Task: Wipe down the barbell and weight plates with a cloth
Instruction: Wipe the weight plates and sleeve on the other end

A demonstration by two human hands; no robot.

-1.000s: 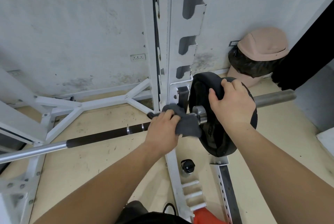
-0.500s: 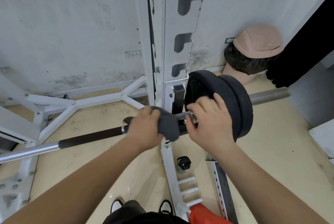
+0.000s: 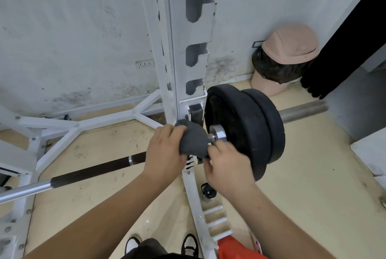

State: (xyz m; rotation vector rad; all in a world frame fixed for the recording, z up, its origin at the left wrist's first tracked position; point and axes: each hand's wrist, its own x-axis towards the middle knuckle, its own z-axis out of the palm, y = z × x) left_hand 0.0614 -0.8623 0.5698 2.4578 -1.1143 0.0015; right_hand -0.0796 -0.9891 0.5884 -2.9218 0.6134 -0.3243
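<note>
Cloth (image 3: 191, 142) on barbell (image 3: 94, 172) in grip of left hand (image 3: 165, 152), edge in pinch of lowered right hand (image 3: 227, 166).

Beige, scuffed floor (image 3: 302, 185) fills lower frame. On it: white steel rack (image 3: 177, 49), upright at top ctr, base legs spreading left & to btm; pink bin (image 3: 265, 85) w/ black liner, upper right by wall; small black-capped item (image 3: 207, 190) beside rack's base rail, btm ctr; two shoes (image 3: 131, 244) at btm edge. The barbell (image 3: 94, 173) lies across rack, left to right; exact seat hidden.
</note>
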